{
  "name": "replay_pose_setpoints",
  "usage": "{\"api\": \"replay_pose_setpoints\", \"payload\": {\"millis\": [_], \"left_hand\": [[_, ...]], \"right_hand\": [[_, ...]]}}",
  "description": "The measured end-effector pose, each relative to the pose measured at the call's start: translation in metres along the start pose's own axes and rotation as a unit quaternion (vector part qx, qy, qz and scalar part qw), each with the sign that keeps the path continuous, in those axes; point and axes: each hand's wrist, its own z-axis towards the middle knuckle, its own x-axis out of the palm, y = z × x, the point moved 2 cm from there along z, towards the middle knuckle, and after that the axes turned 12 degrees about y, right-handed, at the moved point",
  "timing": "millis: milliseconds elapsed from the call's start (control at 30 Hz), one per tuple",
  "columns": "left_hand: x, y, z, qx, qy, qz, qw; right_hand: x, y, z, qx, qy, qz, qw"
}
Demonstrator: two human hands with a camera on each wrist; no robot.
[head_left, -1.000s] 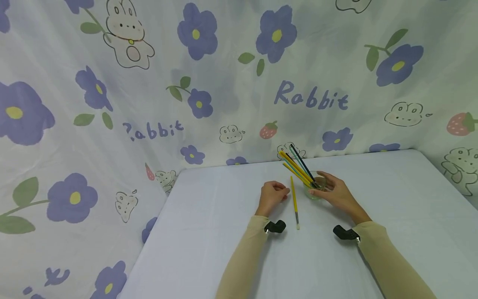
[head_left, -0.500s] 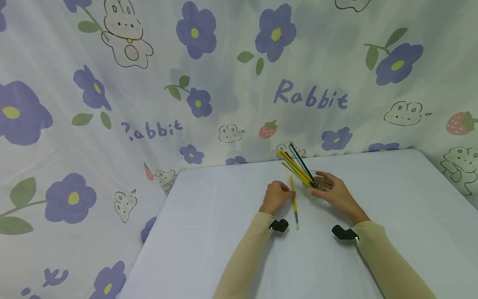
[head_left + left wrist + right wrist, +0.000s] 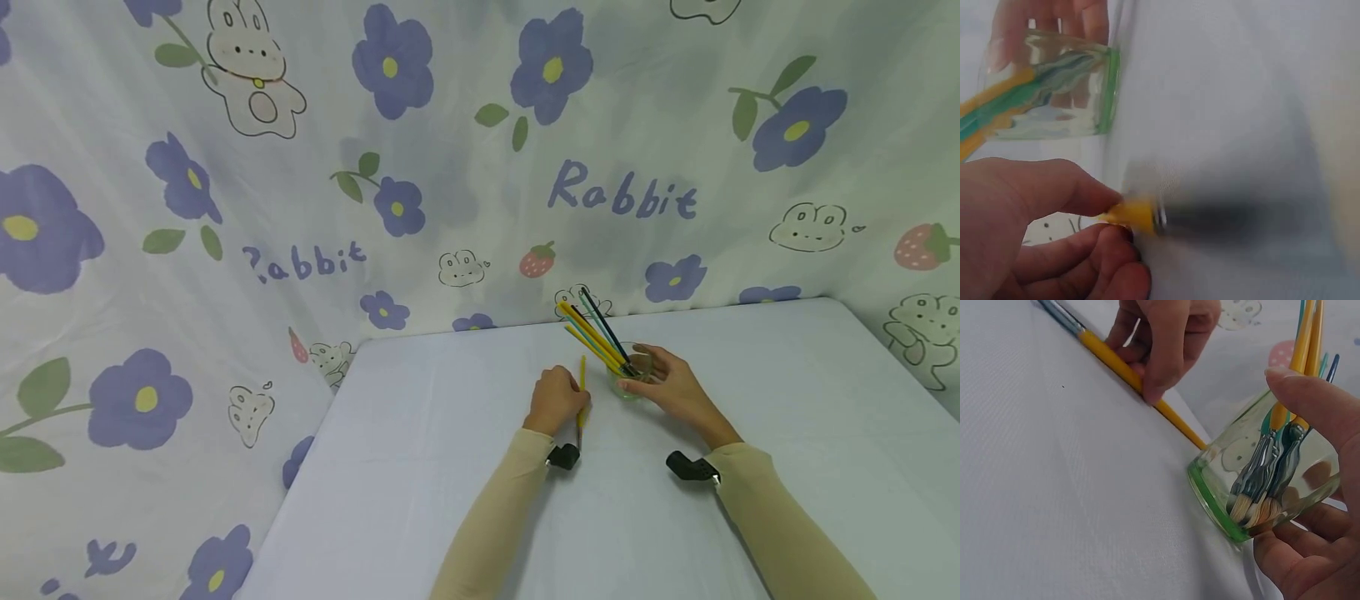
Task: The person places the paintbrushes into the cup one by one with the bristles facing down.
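Note:
In the head view my left hand (image 3: 555, 400) pinches a yellow paintbrush (image 3: 582, 372) between thumb and fingers. Its metal ferrule points toward me; in the left wrist view the ferrule end (image 3: 1222, 217) is blurred. A clear drinking glass (image 3: 1207, 484) with a green-tinted base is held around its side by my right hand (image 3: 682, 396), thumb near the rim. Several paintbrushes (image 3: 600, 343) with yellow, teal and dark handles lean left in it. Their bristles (image 3: 1259, 512) are at the bottom, as the right wrist view shows.
A white-covered table (image 3: 420, 492) lies under both hands. Behind it hangs a white curtain (image 3: 465, 192) printed with purple flowers and rabbits. Black wrist cameras (image 3: 692, 467) are strapped at both beige sleeves.
My left hand has moved right to the single paintbrush and pinched it. The brush has shifted slightly left. My right hand and the glass have stayed in place.

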Motion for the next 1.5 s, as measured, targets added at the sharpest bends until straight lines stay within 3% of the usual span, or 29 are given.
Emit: {"api": "replay_pose_setpoints", "payload": {"millis": [167,300,467,567,733,967,1233,1367,1500], "left_hand": [[-0.001,-0.002,-0.004,-0.023,0.011,0.031,0.9992],[-0.002,0.000,-0.006,-0.031,0.020,0.029,0.9989],[-0.005,0.012,-0.005,-0.020,0.046,-0.047,0.9976],[-0.008,0.021,-0.003,-0.007,0.062,-0.113,0.9917],[-0.011,0.033,-0.002,0.006,0.080,-0.224,0.9714],[-0.017,0.042,-0.003,0.011,0.082,-0.359,0.9298],[-0.020,0.046,-0.003,0.020,0.087,-0.446,0.8906],[-0.021,0.047,-0.002,0.025,0.088,-0.471,0.8773],[-0.023,0.047,-0.003,0.029,0.089,-0.481,0.8717]], "right_hand": [[-0.002,0.000,0.000,0.000,0.000,-0.003,1.000],[-0.001,0.000,-0.001,0.003,0.003,-0.002,1.000],[0.000,0.001,-0.001,0.008,0.004,-0.006,1.000],[-0.001,0.000,-0.001,0.006,0.005,-0.010,1.000],[-0.003,-0.002,0.000,0.004,0.005,-0.006,1.000],[-0.002,-0.004,0.001,0.002,0.009,-0.004,1.000],[0.000,-0.003,0.001,0.005,0.009,-0.003,1.000],[0.000,-0.002,0.001,0.006,0.008,-0.001,1.000],[-0.002,-0.001,0.000,0.006,0.006,0.003,1.000]]}}
